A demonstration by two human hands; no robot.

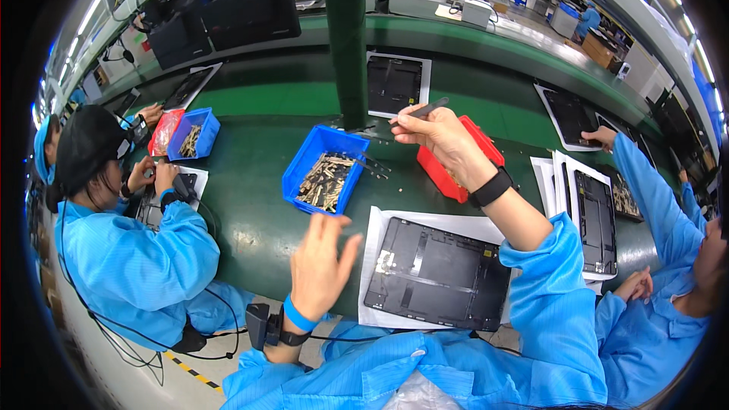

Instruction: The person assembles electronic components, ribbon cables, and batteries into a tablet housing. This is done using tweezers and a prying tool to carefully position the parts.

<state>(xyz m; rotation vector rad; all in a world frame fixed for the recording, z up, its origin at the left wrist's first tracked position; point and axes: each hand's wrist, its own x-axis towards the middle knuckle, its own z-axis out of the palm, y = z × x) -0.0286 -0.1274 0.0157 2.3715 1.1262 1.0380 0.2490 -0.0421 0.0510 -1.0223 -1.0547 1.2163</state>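
Observation:
My left hand (323,266) is open, fingers stretched toward the near edge of a blue bin (288,176); nothing shows in it. Small gold and black metal parts (328,182) fill that bin. Raised over the table, my right hand (437,140) pinches a slim black tool (430,108), tweezers-like in shape. Behind and below that hand stands a red bin (444,181), its contents mostly hidden by my wrist. In front of me a flat black device housing (440,273) lies on a white sheet (373,247), partly covered by my right sleeve.
A green post (345,38) rises beyond the blue bin. Another black housing (394,82) lies farther back. Co-workers sit at left (137,235) and right (661,319). Stacked housings (594,220) stand at right; a second blue bin (199,125) is at left.

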